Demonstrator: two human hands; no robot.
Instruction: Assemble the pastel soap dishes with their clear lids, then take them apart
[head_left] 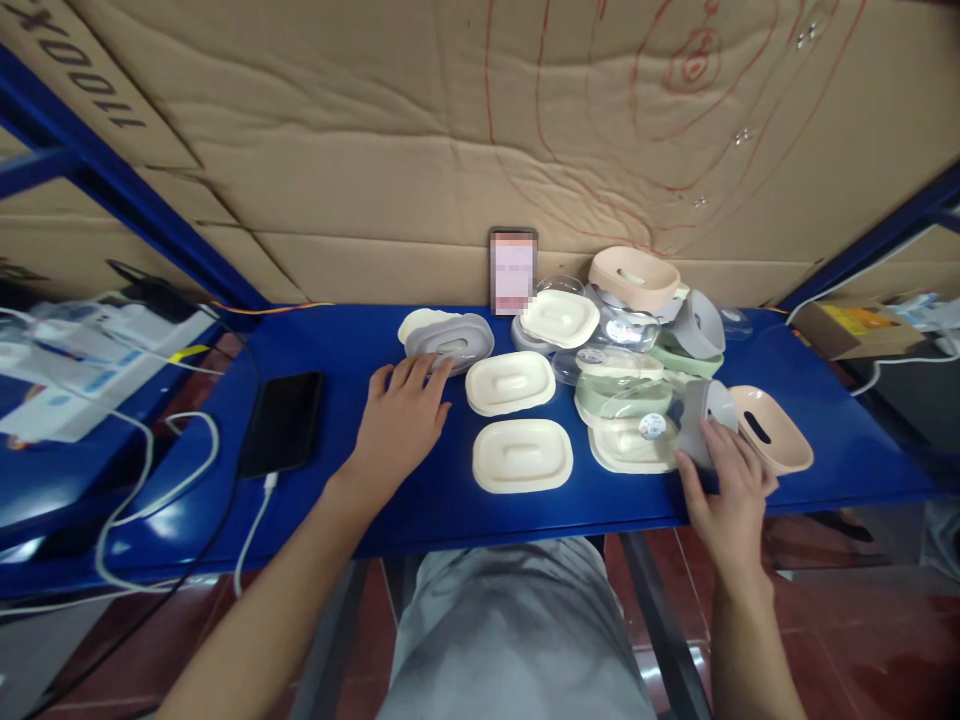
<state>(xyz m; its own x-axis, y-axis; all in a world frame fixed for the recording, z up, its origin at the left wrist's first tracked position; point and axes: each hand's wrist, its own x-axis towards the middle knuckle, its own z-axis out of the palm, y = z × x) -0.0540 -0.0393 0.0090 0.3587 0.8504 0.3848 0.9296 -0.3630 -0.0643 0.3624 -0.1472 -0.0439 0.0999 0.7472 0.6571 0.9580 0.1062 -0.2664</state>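
Observation:
My left hand [403, 412] is open, palm down. Its fingertips rest on the near edge of a lavender-grey oval plastic dish [469, 335], which lies on a cream piece [417, 322]. My right hand [731, 485] is closed on a grey oval plastic container [696, 425] tipped on its side. Just right of it leans a peach container [784, 435] with a slot. Two cream oval lids [540, 470] [491, 390] lie between my hands. Beside the right hand is another cream lid [619, 458] under a clear cover with a round sticker [652, 427].
Behind is a pile with a peach container [637, 285], a green one [622, 400], a grey one [701, 325] and clear covers. A phone [513, 270] leans on the cardboard wall [337, 150]. Another phone [283, 425] with a cable lies left on the blue table [420, 510].

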